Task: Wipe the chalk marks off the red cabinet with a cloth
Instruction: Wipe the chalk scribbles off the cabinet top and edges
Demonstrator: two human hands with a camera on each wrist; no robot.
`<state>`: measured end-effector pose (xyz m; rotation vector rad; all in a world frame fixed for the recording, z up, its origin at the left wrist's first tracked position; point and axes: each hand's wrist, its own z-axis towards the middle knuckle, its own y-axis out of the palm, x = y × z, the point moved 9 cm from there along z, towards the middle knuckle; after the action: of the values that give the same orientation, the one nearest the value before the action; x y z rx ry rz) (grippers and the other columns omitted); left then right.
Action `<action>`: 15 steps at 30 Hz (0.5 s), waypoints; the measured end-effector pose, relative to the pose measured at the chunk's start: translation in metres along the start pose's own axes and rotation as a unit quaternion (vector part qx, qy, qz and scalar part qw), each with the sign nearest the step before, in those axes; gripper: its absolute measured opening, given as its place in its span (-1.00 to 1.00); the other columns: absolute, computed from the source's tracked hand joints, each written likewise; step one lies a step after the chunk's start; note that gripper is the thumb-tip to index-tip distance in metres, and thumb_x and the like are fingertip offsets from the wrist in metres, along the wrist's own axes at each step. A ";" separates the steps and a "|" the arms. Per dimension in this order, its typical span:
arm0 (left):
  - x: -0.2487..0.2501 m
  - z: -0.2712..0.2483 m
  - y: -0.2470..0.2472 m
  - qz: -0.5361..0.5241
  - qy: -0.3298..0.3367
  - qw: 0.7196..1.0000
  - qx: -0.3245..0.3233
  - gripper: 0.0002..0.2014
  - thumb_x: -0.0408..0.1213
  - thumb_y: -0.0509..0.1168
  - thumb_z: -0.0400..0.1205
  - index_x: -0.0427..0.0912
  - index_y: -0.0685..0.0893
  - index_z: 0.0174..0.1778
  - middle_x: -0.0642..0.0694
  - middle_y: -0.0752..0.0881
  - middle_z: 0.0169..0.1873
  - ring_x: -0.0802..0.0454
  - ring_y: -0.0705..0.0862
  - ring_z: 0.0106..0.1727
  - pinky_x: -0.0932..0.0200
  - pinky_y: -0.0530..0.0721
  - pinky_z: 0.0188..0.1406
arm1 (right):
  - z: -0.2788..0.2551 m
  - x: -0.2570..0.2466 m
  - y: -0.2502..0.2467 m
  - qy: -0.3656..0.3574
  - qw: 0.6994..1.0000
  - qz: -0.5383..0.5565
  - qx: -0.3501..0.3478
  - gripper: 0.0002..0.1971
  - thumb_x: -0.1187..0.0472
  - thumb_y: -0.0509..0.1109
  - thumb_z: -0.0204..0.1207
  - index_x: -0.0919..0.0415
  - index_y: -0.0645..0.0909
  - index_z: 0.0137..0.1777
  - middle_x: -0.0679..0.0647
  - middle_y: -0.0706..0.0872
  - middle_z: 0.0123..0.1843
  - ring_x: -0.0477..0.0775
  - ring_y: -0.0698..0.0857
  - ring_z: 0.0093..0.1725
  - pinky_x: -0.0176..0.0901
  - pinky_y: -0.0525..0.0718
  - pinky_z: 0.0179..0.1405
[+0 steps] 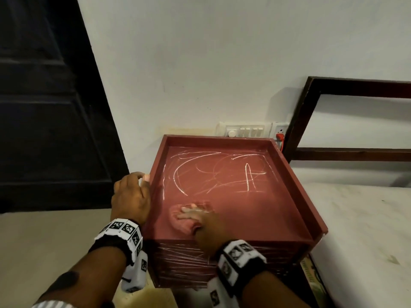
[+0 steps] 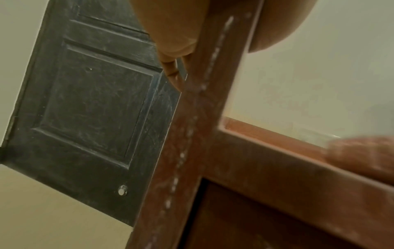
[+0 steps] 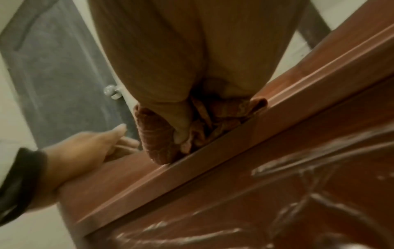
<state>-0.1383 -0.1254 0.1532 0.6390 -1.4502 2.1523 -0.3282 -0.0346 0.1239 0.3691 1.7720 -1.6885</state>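
The red cabinet has a raised rim round its top. White chalk marks cross the back half of the top, and more chalk streaks cover its front face. My right hand presses a bunched reddish cloth onto the top near the front left. In the right wrist view the thumb digs into the folds of the cloth. My left hand grips the cabinet's left rim, fingers on the outer side.
A dark panelled door stands left of the cabinet, with pale floor before it. A switch panel sits on the wall behind. A dark wooden frame and a white surface adjoin the right side.
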 end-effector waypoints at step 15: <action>0.008 -0.003 -0.005 0.057 0.015 0.998 0.019 -0.68 -0.10 0.10 0.85 -0.21 0.69 0.19 -0.20 0.75 0.14 -0.30 0.61 0.27 -0.25 0.62 0.09 | 0.018 -0.014 0.005 0.116 0.988 -0.099 0.010 -0.37 0.32 0.23 0.62 -0.03 0.26 0.68 -0.09 0.14 0.74 0.12 0.04 0.74 -0.01 -0.07 0.68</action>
<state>-0.1418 -0.1197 0.1606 0.5464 -1.4657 2.2702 -0.3105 -0.0477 0.1298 0.4252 2.0190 -1.8652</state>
